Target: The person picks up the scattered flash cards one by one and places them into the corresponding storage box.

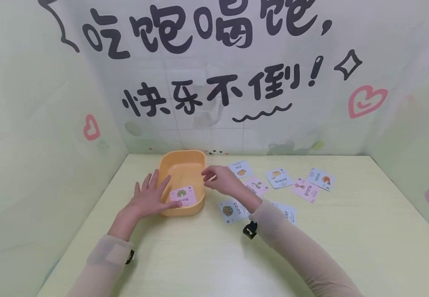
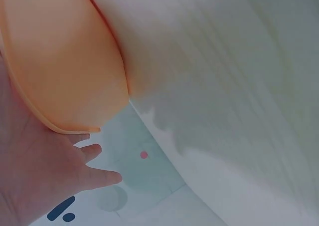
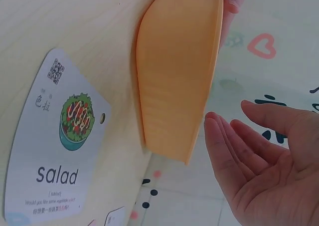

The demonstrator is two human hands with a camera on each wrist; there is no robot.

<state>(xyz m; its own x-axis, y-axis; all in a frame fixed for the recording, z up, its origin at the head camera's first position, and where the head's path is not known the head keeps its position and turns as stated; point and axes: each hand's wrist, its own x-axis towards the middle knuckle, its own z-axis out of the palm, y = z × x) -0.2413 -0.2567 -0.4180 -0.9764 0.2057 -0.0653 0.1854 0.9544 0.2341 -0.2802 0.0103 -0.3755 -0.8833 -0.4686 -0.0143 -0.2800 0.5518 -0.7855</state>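
Observation:
An orange tray (image 1: 181,175) stands near the back wall, with a pink frog card (image 1: 183,194) lying in its near end. My left hand (image 1: 145,201) lies along the tray's left rim, fingers spread and the thumb reaching over the near end to the card. The left wrist view shows that hand (image 2: 45,171) against the tray's wall (image 2: 65,61). By the right rim, my right hand (image 1: 222,179) has loosely bent fingers and nothing between them. In the right wrist view its thumb and fingertips stand apart, beside the tray's side (image 3: 174,71).
Right of the tray lie several picture cards: pie (image 1: 241,168), snake (image 1: 257,186), bread (image 1: 279,178), giraffe (image 1: 305,189), pizza (image 1: 321,178) and salad (image 1: 233,211). Another blue card (image 1: 288,212) is partly hidden by my right sleeve. A printed wall covering (image 1: 214,136) closes off the back.

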